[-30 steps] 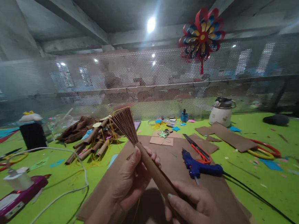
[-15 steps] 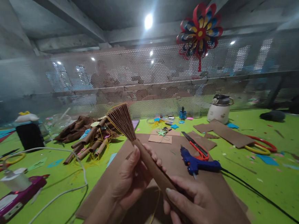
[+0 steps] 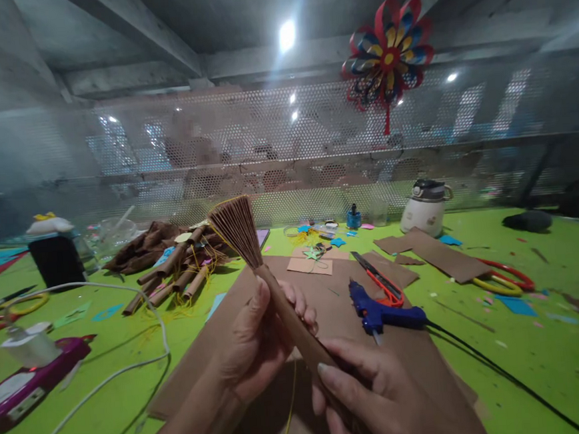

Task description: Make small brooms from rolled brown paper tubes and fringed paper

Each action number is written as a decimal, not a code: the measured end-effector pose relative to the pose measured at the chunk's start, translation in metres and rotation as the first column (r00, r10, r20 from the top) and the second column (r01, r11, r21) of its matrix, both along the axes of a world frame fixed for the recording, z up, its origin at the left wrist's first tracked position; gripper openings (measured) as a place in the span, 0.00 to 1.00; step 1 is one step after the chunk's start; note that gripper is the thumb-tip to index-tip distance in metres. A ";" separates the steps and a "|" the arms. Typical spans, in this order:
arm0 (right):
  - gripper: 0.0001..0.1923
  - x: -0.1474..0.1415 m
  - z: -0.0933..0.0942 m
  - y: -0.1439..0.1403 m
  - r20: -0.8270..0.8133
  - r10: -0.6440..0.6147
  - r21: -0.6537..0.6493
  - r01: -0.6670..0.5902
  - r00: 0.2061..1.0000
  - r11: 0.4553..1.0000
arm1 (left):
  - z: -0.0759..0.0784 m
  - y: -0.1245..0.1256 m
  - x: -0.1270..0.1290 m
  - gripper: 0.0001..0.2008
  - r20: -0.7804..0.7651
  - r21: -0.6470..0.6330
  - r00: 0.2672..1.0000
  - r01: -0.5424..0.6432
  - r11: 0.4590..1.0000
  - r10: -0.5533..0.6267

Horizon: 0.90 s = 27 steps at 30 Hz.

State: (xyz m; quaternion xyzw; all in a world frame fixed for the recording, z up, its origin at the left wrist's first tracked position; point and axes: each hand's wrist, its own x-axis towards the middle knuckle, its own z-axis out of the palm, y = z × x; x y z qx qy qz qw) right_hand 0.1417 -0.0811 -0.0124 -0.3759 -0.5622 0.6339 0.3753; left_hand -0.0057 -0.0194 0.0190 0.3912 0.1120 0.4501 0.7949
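A brown paper broom point(image 3: 293, 320) slants across the middle of the view, its pleated fan head up and to the left, edged with yellow thread. My left hand point(image 3: 263, 333) is closed round the upper handle, just below the fan, thumb along its side. Farther down, my right hand point(image 3: 366, 391) grips the lower handle between thumb and fingers. A thin yellow thread point(image 3: 291, 411) hangs beneath the handle. Both hands are over a sheet of brown cardboard point(image 3: 201, 364). To their right lies a blue glue gun point(image 3: 384, 313) beside a red utility knife point(image 3: 382, 280).
Brown paper rolls with yellow threads point(image 3: 173, 273) are piled at the left. A purple power strip point(image 3: 36, 381) and white cable point(image 3: 106, 378) lie nearer. At the right are cardboard strips point(image 3: 448, 258), scissors point(image 3: 508, 280) and a white kettle-shaped jug point(image 3: 423, 213). A perforated screen point(image 3: 294, 150) stands behind.
The broom and both hands stay almost in place, with the same grips. The view has tilted very slightly, so the tabletop things appear a little higher.
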 end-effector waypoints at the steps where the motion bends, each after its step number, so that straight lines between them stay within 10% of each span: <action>1: 0.26 0.000 0.001 0.000 -0.002 0.002 0.004 -0.002 1.000 1.000 | 0.000 0.000 0.000 0.17 0.002 -0.005 1.000 -0.009 1.000 0.009; 12: 0.22 0.007 0.014 -0.004 0.080 -0.055 0.082 0.049 0.995 0.995 | 0.000 0.000 -0.002 0.29 -0.047 -0.064 0.998 -0.039 0.997 0.036; 27: 0.22 0.010 0.024 -0.001 0.107 -0.091 0.078 0.083 0.990 0.993 | -0.008 0.000 0.005 0.19 -0.173 -0.077 0.974 -0.162 0.984 0.147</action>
